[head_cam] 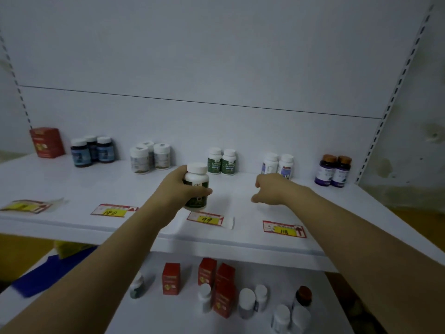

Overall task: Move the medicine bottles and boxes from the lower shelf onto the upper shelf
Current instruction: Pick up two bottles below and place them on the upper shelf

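My left hand [178, 186] grips a white-capped bottle with a green label [196, 186] and holds it upright over the upper shelf [79, 186], in front of two matching green bottles [221, 162]. My right hand [272, 189] hovers over the shelf with loosely curled fingers and holds nothing, just in front of two white bottles [278, 165]. On the lower shelf [168, 317] stand three red boxes [171, 278] and several bottles [248, 302].
The upper shelf also carries a red box [47, 142], three dark blue bottles [92, 150], three white bottles [150, 156] and two brown-capped purple bottles [334, 169]. Price tags [207, 219] lie along its front. A blue and yellow item [55, 266] lies at lower left.
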`<act>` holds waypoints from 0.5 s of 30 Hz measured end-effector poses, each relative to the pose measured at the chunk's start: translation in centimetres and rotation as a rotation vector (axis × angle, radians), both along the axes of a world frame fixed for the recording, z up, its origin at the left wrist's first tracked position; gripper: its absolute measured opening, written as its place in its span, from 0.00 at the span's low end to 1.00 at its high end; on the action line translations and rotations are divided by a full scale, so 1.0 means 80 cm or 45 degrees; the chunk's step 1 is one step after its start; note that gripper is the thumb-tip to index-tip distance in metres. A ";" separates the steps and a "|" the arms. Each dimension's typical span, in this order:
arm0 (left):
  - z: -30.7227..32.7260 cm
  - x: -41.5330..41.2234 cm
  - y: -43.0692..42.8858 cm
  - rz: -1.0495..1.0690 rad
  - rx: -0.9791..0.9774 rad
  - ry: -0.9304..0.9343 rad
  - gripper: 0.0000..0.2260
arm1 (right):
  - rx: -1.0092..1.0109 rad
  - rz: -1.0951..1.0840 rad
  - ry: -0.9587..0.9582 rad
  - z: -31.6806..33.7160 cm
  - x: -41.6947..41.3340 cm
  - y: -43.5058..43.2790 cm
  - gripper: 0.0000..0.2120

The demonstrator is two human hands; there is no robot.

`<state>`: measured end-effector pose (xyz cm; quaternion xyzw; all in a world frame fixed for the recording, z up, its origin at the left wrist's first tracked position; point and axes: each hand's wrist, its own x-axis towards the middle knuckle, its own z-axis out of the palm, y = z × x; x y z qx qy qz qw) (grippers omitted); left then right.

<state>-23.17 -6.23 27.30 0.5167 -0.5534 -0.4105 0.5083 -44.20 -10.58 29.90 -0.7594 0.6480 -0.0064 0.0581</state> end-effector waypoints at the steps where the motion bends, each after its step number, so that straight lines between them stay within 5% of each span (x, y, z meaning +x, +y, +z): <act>1: -0.003 -0.001 -0.013 0.008 -0.008 -0.030 0.20 | 0.001 -0.005 -0.001 -0.002 0.002 -0.010 0.24; 15: -0.042 -0.024 -0.184 0.186 -0.034 -0.554 0.23 | 0.009 -0.024 -0.080 -0.021 0.012 -0.138 0.24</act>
